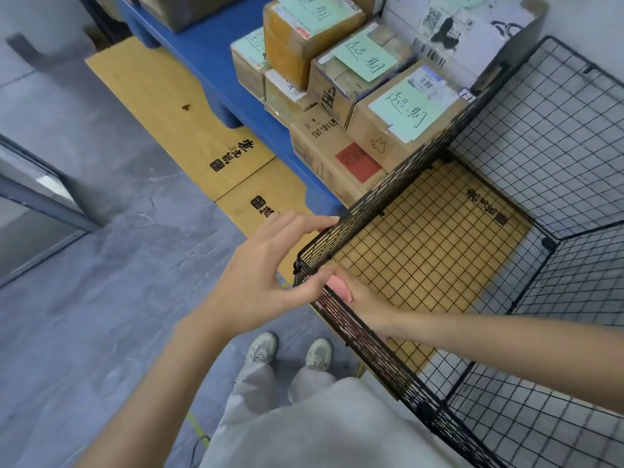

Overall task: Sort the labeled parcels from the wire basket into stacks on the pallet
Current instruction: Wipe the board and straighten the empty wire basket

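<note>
A grey, mottled floor [101, 298] fills the left and near side, with a metal frame [40, 194] at the left edge and a pale wall [591, 25] at the far right. 2 flat cardboard sheets [169, 106] with black printed characters lie on the floor, partly under 1 blue pallet [202, 49]. The parcels [405, 130] are stacked on the pallet's right part, just left of 1 black wire basket [557, 113]. 4 pale green handwritten notes [366, 59] show plainly on their tops. 1 larger brown box [324, 163] with a red label lies at the bottom of the stack, and 1 white parcel [479, 32] with barcodes stands at the far end. Through the basket's mesh bottom another printed cardboard sheet [439, 238] shows. Both hands meet at the basket's near left corner. The left hand [270, 265] is spread wide, its fingers straight along the left wall's rim and its thumb at the corner. The right hand [351, 295] reaches across inside and curls its fingers round the near wall's top wire. 2 pale shoes [261, 347] stand on the floor below.
</note>
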The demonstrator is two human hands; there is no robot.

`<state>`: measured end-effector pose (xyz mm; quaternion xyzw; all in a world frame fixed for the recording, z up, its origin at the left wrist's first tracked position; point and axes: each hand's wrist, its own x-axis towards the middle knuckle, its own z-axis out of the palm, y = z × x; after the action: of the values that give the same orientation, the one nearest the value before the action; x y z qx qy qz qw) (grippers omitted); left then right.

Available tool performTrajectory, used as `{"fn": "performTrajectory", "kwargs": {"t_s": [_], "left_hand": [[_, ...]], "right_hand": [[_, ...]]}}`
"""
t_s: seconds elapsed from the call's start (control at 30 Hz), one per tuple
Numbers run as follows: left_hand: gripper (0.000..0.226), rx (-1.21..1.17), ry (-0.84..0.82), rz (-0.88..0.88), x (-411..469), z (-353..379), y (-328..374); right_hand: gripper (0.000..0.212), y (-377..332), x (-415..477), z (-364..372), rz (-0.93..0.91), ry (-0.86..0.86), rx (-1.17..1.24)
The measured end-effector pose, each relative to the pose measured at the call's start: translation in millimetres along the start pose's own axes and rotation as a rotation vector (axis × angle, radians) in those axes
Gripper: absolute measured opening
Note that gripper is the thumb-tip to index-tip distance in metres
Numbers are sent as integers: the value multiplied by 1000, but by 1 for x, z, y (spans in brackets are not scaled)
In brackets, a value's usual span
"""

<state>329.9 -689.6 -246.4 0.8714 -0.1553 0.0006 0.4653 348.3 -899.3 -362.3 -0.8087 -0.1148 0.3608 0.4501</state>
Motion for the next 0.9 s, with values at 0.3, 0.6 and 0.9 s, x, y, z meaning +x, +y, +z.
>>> {"fn": "performTrajectory", "kwargs": {"t_s": [0.3,0.6,0.9], "left_hand": [[49,4,3,23,0,1,2],[48,231,-6,140,26,0,11],[47,195,44,149,26,5,4]], "right_hand": [[34,-8,-17,2,-25,140,162],[32,-43,-26,-9,-242,160,117],[27,43,38,28,17,148,-105]]}}
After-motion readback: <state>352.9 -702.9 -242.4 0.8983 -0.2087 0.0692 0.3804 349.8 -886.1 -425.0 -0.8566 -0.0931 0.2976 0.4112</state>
